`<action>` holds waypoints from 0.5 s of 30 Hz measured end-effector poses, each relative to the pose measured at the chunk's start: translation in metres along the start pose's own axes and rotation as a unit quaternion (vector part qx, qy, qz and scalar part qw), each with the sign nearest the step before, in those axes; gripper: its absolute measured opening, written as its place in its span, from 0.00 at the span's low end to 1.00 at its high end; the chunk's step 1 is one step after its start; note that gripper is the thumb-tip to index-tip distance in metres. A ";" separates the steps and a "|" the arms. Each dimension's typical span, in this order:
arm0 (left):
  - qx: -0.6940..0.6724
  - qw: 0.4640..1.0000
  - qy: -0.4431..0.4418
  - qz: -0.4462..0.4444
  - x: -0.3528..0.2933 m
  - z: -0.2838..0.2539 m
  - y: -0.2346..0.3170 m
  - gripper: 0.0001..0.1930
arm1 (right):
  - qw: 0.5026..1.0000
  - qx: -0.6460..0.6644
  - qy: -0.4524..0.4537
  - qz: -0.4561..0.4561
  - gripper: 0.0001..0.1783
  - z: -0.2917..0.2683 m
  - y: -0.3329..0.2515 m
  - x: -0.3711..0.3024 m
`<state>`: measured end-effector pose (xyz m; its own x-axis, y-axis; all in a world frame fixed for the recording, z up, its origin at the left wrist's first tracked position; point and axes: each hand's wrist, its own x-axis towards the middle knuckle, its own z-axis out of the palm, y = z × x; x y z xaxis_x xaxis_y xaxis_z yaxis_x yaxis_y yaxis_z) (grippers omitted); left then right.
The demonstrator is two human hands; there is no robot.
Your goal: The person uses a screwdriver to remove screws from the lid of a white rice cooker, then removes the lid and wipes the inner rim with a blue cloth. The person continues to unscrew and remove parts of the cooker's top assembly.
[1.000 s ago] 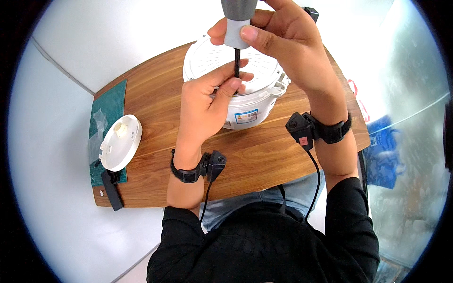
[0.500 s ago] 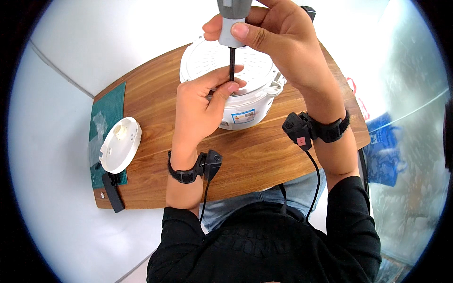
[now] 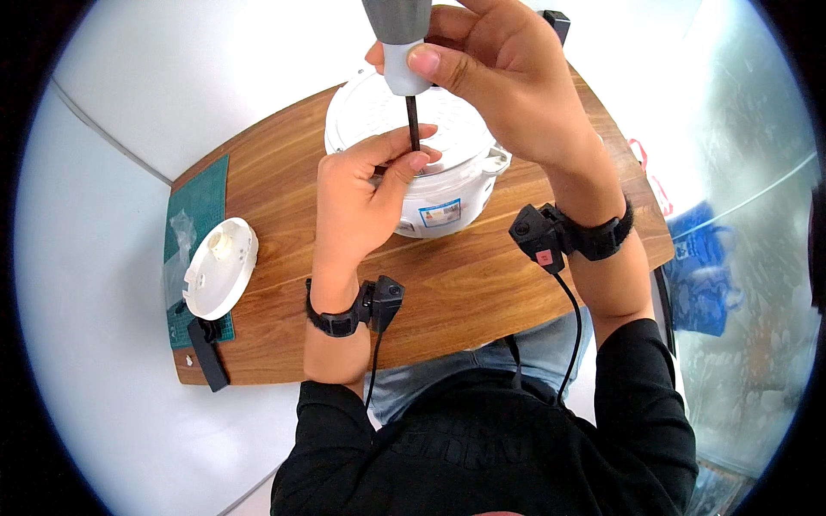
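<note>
Over the white appliance (image 3: pixel 460 138): grey screwdriver (image 3: pixel 405 77).
Right hand (image 3: pixel 509 95): clamped on handle (image 3: pixel 397 39). Left hand (image 3: pixel 360 187): fingers at lower shaft (image 3: pixel 412 119); clamping unclear.

Our right hand (image 3: pixel 503 90) has shifted leftward above our left fingers (image 3: pixel 418 162); the screwdriver (image 3: pixel 405 69) we grip, nearly upright before, now leans, its handle (image 3: pixel 398 21) tipped left of the shaft (image 3: pixel 413 125) beside those fingers.

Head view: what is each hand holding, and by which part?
Right hand: the screwdriver, by its handle's light-grey lower end. Left hand: around the lower shaft; whether it grips cannot be told.
</note>
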<state>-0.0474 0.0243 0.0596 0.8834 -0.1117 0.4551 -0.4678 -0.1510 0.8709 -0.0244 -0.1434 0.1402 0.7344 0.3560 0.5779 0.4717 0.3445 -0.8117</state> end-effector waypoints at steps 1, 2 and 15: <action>0.006 1.000 0.002 -0.001 0.000 -0.001 -0.002 0.06 | 1.000 -0.002 -0.020 -0.012 0.32 -0.002 0.004 0.001; 0.013 1.000 0.005 -0.001 0.000 -0.001 -0.005 0.06 | 0.999 -0.003 -0.039 -0.025 0.32 -0.006 0.010 0.003; 0.012 1.000 -0.005 0.027 0.000 -0.001 -0.005 0.04 | 0.998 0.043 -0.012 -0.036 0.26 -0.001 0.012 0.004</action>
<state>-0.0455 0.0262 0.0557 0.8566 -0.1301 0.4994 -0.5154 -0.1673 0.8405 -0.0149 -0.1384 0.1328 0.6878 0.3485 0.6367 0.4776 0.4433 -0.7585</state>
